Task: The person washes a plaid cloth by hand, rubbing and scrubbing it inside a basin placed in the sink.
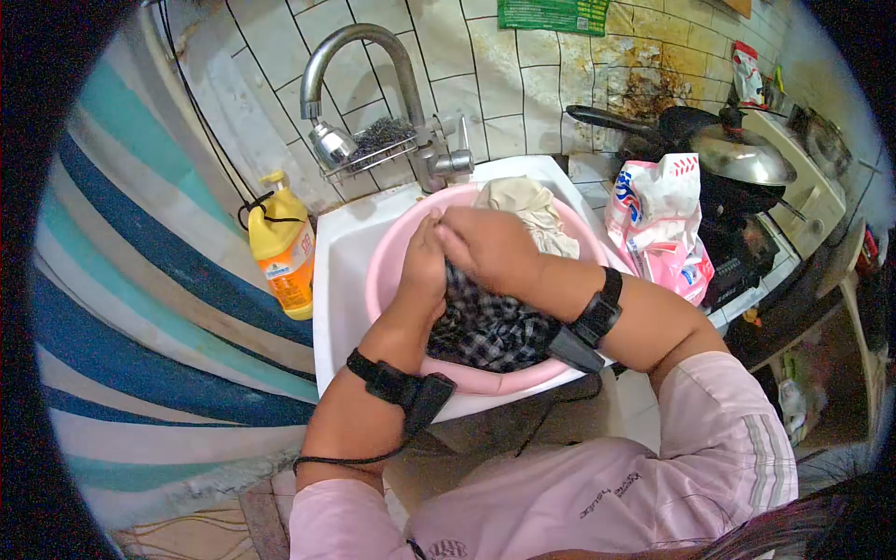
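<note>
A pink basin (376, 280) sits in the white sink (336, 280). My left hand (425, 261) and my right hand (485, 245) meet above its left part, with fingers closed together. Black-and-grey checked cloth (495, 327) hangs from beneath my hands and lies in the basin. Both hands are closed on this cloth, though the gripped part is mostly hidden by them. Cream cloth (532, 213) lies at the basin's back rim, behind my right hand. Black straps with small devices are on both forearms.
A metal faucet (406, 79) and wire rack (373, 159) stand behind the sink. To the left is a yellow-orange bottle (285, 247). On the right are a pink-white bag (658, 224) and a lidded pan (747, 163) on a stove.
</note>
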`<state>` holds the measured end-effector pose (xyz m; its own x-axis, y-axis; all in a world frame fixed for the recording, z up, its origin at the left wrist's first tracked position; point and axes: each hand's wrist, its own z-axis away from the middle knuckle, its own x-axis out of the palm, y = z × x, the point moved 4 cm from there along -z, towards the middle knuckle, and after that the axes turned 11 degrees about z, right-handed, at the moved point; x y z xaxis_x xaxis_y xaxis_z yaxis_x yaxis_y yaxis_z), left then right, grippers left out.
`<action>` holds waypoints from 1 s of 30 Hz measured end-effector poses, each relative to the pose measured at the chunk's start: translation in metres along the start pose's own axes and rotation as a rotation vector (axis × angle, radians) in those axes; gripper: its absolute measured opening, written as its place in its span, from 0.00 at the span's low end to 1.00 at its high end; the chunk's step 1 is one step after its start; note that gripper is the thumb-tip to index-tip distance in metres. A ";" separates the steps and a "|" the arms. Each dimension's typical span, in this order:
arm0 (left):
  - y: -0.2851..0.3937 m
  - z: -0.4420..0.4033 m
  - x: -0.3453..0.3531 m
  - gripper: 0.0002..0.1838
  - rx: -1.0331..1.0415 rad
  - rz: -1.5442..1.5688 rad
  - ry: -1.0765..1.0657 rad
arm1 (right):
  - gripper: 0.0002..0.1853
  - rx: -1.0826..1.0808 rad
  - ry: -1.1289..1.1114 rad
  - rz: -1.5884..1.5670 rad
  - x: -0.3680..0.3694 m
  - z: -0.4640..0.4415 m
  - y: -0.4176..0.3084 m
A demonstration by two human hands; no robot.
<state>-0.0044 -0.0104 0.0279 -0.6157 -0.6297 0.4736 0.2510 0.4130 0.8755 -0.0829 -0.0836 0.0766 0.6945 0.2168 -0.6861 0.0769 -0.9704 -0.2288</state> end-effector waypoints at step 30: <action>-0.002 -0.054 -0.076 0.36 0.067 -0.520 0.239 | 0.20 0.352 -0.061 -0.370 0.021 -0.005 0.070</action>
<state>0.0818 0.0013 -0.0041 -0.4574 -0.8893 -0.0020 -0.0917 0.0450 0.9948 -0.0593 -0.1476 0.0500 0.6228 0.5547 -0.5517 0.0569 -0.7354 -0.6752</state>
